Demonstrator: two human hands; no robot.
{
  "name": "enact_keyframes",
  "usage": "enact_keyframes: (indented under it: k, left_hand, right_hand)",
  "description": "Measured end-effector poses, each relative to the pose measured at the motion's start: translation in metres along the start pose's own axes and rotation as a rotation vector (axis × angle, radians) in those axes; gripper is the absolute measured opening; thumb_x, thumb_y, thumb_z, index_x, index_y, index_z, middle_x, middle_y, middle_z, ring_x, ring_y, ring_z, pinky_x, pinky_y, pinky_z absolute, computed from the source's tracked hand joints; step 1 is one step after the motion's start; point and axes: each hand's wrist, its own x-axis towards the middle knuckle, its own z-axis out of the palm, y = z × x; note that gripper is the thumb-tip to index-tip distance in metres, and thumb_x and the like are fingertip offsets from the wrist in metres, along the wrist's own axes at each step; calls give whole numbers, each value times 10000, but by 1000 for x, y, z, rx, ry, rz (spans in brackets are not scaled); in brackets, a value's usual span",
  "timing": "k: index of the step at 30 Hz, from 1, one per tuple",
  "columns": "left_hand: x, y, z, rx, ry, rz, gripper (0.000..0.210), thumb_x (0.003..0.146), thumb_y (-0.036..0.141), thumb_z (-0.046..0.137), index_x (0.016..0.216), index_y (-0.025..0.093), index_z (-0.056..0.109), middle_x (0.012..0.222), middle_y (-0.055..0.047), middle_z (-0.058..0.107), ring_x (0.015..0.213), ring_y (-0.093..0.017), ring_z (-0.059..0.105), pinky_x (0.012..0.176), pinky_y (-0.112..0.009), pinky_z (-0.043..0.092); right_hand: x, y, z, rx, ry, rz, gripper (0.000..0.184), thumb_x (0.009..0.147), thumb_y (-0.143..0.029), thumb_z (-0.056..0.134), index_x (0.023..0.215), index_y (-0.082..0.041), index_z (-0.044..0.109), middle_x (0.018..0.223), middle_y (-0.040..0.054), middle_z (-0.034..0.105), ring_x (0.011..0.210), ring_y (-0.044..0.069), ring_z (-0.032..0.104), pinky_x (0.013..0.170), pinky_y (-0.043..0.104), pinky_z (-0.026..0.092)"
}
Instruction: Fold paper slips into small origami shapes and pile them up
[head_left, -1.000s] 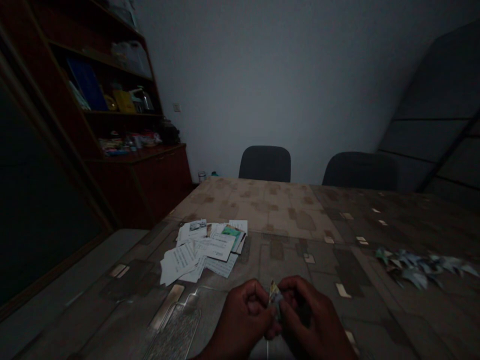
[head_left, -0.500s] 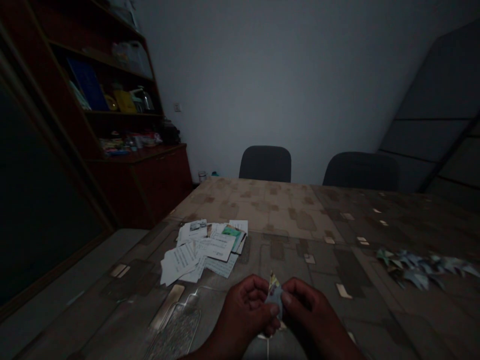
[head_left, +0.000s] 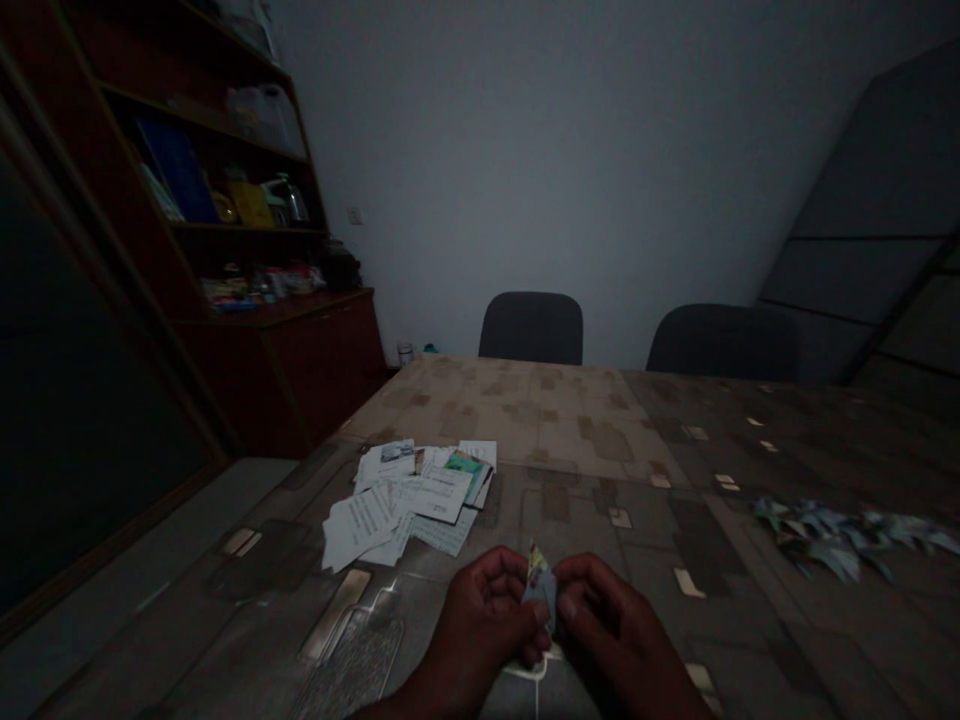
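A small piece of folded paper [head_left: 538,592], grey-blue with a yellow patterned pointed tip, stands upright between my hands above the table. My left hand [head_left: 491,615] pinches it from the left, thumb across its lower front and fingers curled behind. At its right edge, my right hand [head_left: 607,610] has its thumb and curled index finger closed on the paper; the exact contact is hard to see in the dim light. Ahead and to the left lies a loose pile of printed paper sheets [head_left: 367,520], with a green picture card [head_left: 469,470] among them.
Several folded paper pieces [head_left: 832,540] lie in a row at the right of the patterned table [head_left: 540,400]. Two dark chairs [head_left: 531,325] stand at the far edge, before a pale wall. A red-brown shelf cabinet [head_left: 330,350] with household items is at the left.
Both hands and the folded paper have shifted slightly left. The paper has turned a little in my fingers. The pile and the row of folded pieces stay put.
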Motion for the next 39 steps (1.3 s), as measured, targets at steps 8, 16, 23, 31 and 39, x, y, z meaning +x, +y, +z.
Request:
enact_keyframes:
  k: [8, 16, 23, 31, 39]
  left_hand:
    - [-6, 10, 3, 60, 55, 70, 362, 605, 301, 829, 857, 138, 626, 624, 10, 618, 532, -117, 578, 514, -208, 431]
    - [-8, 8, 5, 160, 57, 98, 218, 644, 239, 768, 801, 140, 654, 655, -12, 646, 593, -131, 572, 566, -211, 423]
    - [-8, 1, 4, 292, 89, 112, 130, 688, 165, 707, 805, 142, 656, 661, -17, 653, 602, -144, 591, 566, -213, 451]
    - [-9, 1, 6, 385, 117, 114, 116, 711, 143, 682, 825, 137, 662, 686, -30, 663, 624, -151, 604, 568, -216, 469]
    - [-11, -3, 8, 411, 96, 137, 109, 687, 116, 678, 794, 133, 671, 669, -24, 650, 592, -132, 589, 525, -183, 440]
  right_hand:
    - [-8, -8, -2, -621, 123, -323, 303, 758, -199, 606, 1061, -215, 585, 727, -8, 664, 611, 159, 632, 578, 234, 499]
    - [-8, -4, 2, -781, 222, -496, 210, 800, -199, 562, 1008, -218, 586, 805, 39, 688, 663, 188, 647, 611, 284, 505]
    - [-8, -3, -2, -851, 189, -559, 265, 757, -117, 542, 1002, -210, 578, 765, 28, 673, 646, 179, 648, 592, 265, 507]
    - [-8, 3, -1, -820, 216, -593, 283, 792, -107, 497, 1050, -205, 559, 815, 43, 690, 682, 186, 667, 622, 273, 527]
    - [-9, 3, 1, -896, 269, -586, 369, 772, -117, 489, 1129, -202, 522, 855, 64, 714, 701, 204, 690, 632, 302, 541]
